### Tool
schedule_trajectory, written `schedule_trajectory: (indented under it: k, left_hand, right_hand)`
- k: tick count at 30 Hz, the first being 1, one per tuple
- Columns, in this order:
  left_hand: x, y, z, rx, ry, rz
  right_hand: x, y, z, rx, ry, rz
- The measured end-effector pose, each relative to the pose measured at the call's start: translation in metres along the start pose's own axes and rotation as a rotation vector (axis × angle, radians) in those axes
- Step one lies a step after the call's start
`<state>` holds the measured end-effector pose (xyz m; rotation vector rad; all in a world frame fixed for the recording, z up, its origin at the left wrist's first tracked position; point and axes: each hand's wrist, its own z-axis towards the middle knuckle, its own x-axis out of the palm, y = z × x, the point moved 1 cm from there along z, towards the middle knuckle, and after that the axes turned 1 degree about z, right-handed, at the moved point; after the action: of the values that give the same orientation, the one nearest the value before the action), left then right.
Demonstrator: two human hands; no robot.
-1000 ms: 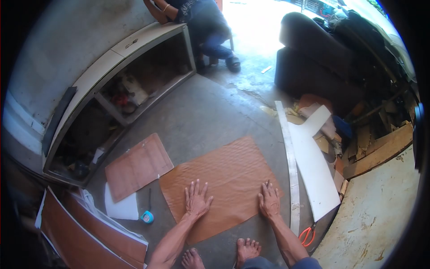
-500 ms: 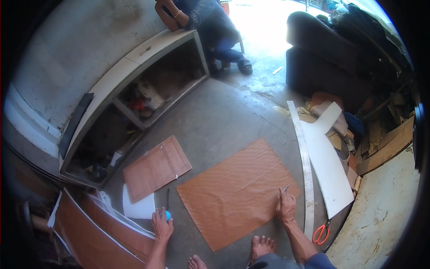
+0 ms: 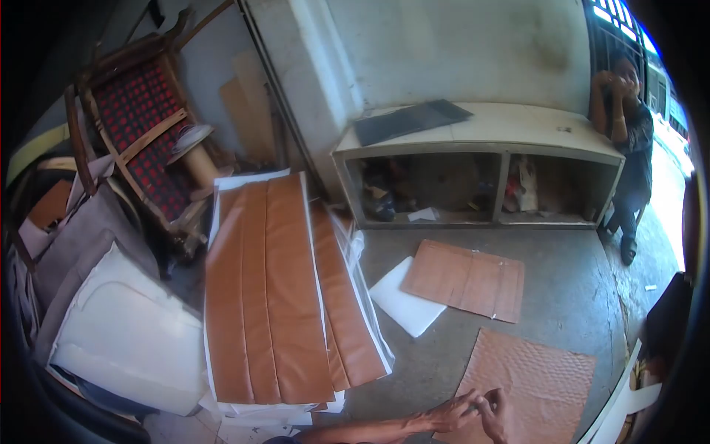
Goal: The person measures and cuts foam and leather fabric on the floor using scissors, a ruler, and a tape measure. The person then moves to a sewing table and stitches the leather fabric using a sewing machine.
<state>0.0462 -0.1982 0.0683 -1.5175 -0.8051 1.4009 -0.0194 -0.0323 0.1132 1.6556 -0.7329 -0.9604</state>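
Observation:
Over the near part of a brown leather-like sheet (image 3: pixel 540 374) on the floor, my two hands are together, fingertips touching or nearly so. My left hand (image 3: pixel 452 413) reaches in from the left with its fingers bent and closed. My right hand (image 3: pixel 497 416) is curled beside it. Anything small between the fingers is hidden. Just beyond the sheet lie a smaller brown panel (image 3: pixel 470 280) with seams and a white piece (image 3: pixel 407 300) partly under it.
Stitched brown panels (image 3: pixel 270 296) with white edges are stacked on the left. Nearby are a white padded piece (image 3: pixel 126 333) and a chair frame (image 3: pixel 140 111) with red-and-black webbing. A low cabinet (image 3: pixel 510 140) stands along the wall; a person (image 3: pixel 625 140) leans at its right end.
My view has swung left, bringing the stacked panels and chair frame into sight. My hands, earlier apart, have come together. The blue item by my left hand no longer shows.

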Motion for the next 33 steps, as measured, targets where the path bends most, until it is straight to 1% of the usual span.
schedule_trajectory:
  k: [1, 2, 3, 5, 6, 7, 8, 9, 10, 11, 12, 13, 14, 16, 17, 18, 19, 20, 21, 22, 23, 24, 25, 27, 28, 29, 30, 31, 32, 33]
  left_hand:
    - [0.005, 0.011, -0.011, -0.088, -0.009, -0.059]
    - [0.004, 0.01, -0.019, -0.178, -0.015, -0.123]
    - [-0.002, 0.011, -0.027, -0.175, -0.044, -0.14]
    - [-0.037, -0.007, -0.057, -0.242, 0.002, -0.134]
    - [-0.049, -0.016, -0.073, -0.273, 0.021, -0.182]
    - [-0.044, -0.008, -0.089, -0.281, 0.008, -0.183]
    - [-0.029, 0.006, -0.107, -0.295, -0.095, -0.198]
    - [-0.025, 0.014, -0.121, -0.307, -0.194, -0.21]
    - [-0.043, -0.001, -0.128, -0.453, 0.018, -0.232]
    - [-0.038, 0.007, -0.132, -0.459, 0.015, -0.235]
    - [-0.031, 0.022, -0.136, -0.4, -0.023, -0.217]
    - [-0.029, 0.029, -0.138, -0.339, -0.061, -0.196]
    - [-0.042, 0.022, -0.133, -0.342, -0.07, -0.196]
    - [-0.073, -0.008, -0.123, -0.598, 0.236, -0.107]
    - [-0.065, -0.026, -0.131, -0.601, 0.23, -0.113]
    - [-0.056, -0.045, -0.145, -0.65, -0.213, -0.768]
    - [-0.047, -0.049, -0.157, -0.631, -0.676, -1.405]
    - [-0.02, -0.014, -0.177, -0.376, -0.734, -1.601]
    - [-0.026, 0.01, -0.171, -0.384, -0.731, -1.602]
    - [-0.034, 0.032, -0.157, -0.455, -0.556, -1.58]
    - [-0.038, 0.041, -0.145, -0.524, -0.382, -1.553]
    - [-0.053, 0.017, -0.129, -0.45, -0.407, -1.584]
    - [-0.055, 0.011, -0.123, -0.453, -0.403, -1.586]
    - [-0.055, 0.004, -0.117, -0.313, -0.423, -1.359]
    - [-0.055, 0.0, -0.116, -0.328, -0.442, -1.329]
    - [-0.06, -0.011, -0.112, -0.343, -0.461, -1.299]
    - [-0.061, -0.025, -0.109, -0.32, -0.521, -1.116]
    - [-0.071, -0.038, -0.106, -0.344, -0.513, -1.088]
    - [-0.08, -0.052, -0.103, -0.367, -0.505, -1.06]
    - [-0.089, -0.065, -0.099, -0.391, -0.496, -1.033]
  right_hand:
    - [0.005, 0.016, 0.003, 0.074, 0.082, -0.01]
    - [0.012, -0.001, 0.007, 0.068, 0.157, -0.109]
    - [0.022, -0.023, 0.006, -0.069, 0.153, -0.026]
    - [0.036, 0.025, -0.006, 0.403, 0.307, 0.061]
    - [0.047, 0.012, -0.011, 0.39, 0.374, 0.162]
    - [0.058, -0.002, -0.014, 0.375, 0.435, 0.266]
    - [0.066, 0.027, -0.017, 0.479, 0.489, 0.245]
    - [0.074, 0.035, -0.02, 0.558, 0.53, 0.22]
    - [0.081, 0.008, -0.019, 0.531, 0.581, 0.21]
    - [0.091, -0.017, -0.017, 0.503, 0.631, 0.2]
    - [0.095, -0.042, -0.017, 0.504, 0.637, 0.2]
    - [0.099, -0.056, -0.015, 0.481, 0.651, 0.22]
    - [0.102, -0.062, -0.012, 0.458, 0.666, 0.238]
    - [0.103, -0.069, -0.006, 0.486, 0.648, 0.214]
    - [0.102, -0.07, -0.006, 0.514, 0.618, 0.195]
    - [0.104, -0.066, -0.006, 0.513, 0.619, 0.194]
    - [0.11, -0.056, -0.003, 0.324, 0.527, 0.222]
    - [0.115, -0.046, -0.004, 0.144, 0.431, 0.248]
    - [0.118, -0.035, -0.008, 0.151, 0.426, 0.25]
    - [0.124, -0.022, -0.009, 0.196, 0.539, 0.373]
    - [0.127, -0.017, -0.012, 0.243, 0.651, 0.495]
    - [0.13, -0.053, -0.01, 0.125, 0.712, 0.265]
    - [0.133, -0.054, -0.011, 0.129, 0.708, 0.265]
    - [0.137, -0.056, -0.015, 0.178, 0.467, 0.387]
    - [0.13, -0.038, -0.012, 0.276, 0.471, 0.217]
    - [0.132, -0.03, -0.014, 0.284, 0.464, 0.219]
    - [0.136, -0.023, -0.017, 0.223, 0.375, 0.353]
    - [0.137, -0.018, -0.018, 0.158, 0.284, 0.485]
    - [0.131, -0.018, -0.017, 0.213, 0.292, 0.418]
    - [0.127, -0.016, -0.016, 0.215, 0.281, 0.418]
